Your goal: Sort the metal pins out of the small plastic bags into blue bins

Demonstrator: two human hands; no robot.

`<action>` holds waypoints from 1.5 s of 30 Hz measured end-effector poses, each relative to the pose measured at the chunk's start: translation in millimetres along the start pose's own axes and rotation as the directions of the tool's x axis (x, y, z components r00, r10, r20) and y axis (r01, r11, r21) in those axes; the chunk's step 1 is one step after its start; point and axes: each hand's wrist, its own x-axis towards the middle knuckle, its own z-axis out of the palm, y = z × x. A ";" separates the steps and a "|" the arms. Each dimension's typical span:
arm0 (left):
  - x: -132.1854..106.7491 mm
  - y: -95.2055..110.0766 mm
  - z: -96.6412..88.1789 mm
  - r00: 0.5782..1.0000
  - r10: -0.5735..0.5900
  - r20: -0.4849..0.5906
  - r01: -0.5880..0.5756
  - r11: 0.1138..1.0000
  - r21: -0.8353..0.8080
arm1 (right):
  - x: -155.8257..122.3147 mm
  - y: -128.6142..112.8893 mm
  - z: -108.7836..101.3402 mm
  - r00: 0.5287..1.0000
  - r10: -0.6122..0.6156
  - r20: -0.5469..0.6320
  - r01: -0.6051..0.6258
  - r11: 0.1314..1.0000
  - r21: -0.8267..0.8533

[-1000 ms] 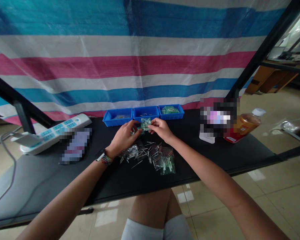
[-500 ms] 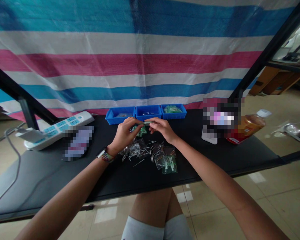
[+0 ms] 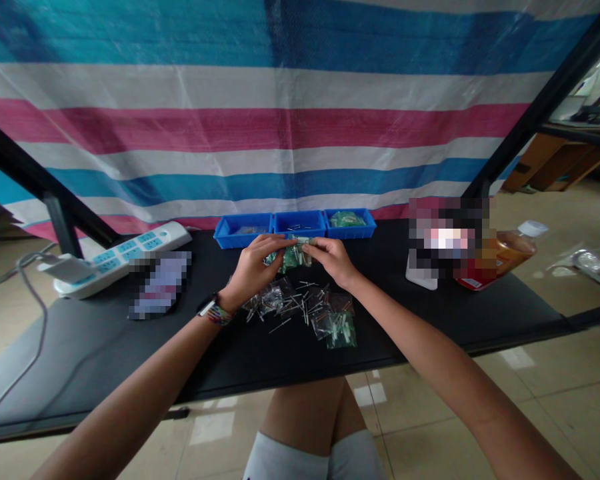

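A small green-tinted plastic bag (image 3: pixel 296 257) with whitish pieces in it is held up between my two hands, just in front of the blue bins. My left hand (image 3: pixel 260 262) is closed on the bag's left side, its fingers stretched along the top edge. On the other side, my right hand (image 3: pixel 331 259) pinches the bag's upper right corner between thumb and fingers. Below the hands lie clear plastic bags (image 3: pixel 275 299), loose thin metal pins (image 3: pixel 307 301) and another green-tinted bag with white pieces (image 3: pixel 342 331).
Three blue bins stand in a row at the back: left (image 3: pixel 243 237), middle (image 3: pixel 285 218), right (image 3: pixel 351 232) with green bags. A power strip (image 3: pixel 125 257) lies left, with a cable. A drink bottle (image 3: pixel 513 250) stands right. Behind hangs a striped sheet (image 3: pixel 290 127).
Between my hands, a thin pale strip showed before; now the green bag hangs open to view there. My right hand has shifted slightly, and the view has moved a little.
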 end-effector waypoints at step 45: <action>-8.3 -22.8 14.0 0.942 -0.159 0.297 0.079 0.961 0.263 | 10.3 7.4 -90.1 0.902 -0.319 -0.292 -0.242 0.187 -0.952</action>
